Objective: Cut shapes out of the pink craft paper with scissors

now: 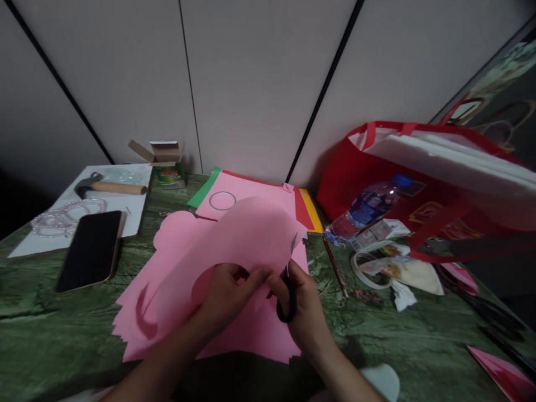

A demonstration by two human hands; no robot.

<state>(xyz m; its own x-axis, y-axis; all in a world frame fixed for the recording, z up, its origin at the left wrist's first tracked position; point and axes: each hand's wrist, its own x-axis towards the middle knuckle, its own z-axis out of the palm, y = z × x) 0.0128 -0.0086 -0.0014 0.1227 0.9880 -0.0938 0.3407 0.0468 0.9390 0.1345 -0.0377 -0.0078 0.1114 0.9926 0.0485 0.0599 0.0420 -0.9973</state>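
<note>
In my left hand [234, 290] is a sheet of pink paper [247, 229], pinched between thumb and fingers and raised off the stack. A round opening shows in the sheet beside that hand. My right hand [304, 304] grips a pair of scissors [286, 304] by the dark handles, fingers through the loops. The blades point away from me at the sheet's right edge; how far apart they are is hard to make out. Beneath both hands lie more pink sheets [142, 326] with cut, jagged edges. Behind them, a thin dark ring [223, 192] rests on pink paper.
At left are a phone [92, 251], a hammer [111, 187] on a white board, clear beads [62, 220] and a small open box [170, 173]. At right stand a water bottle [368, 206] and a red bag [339, 178], near a pencil [335, 265] and a tape roll [358, 273].
</note>
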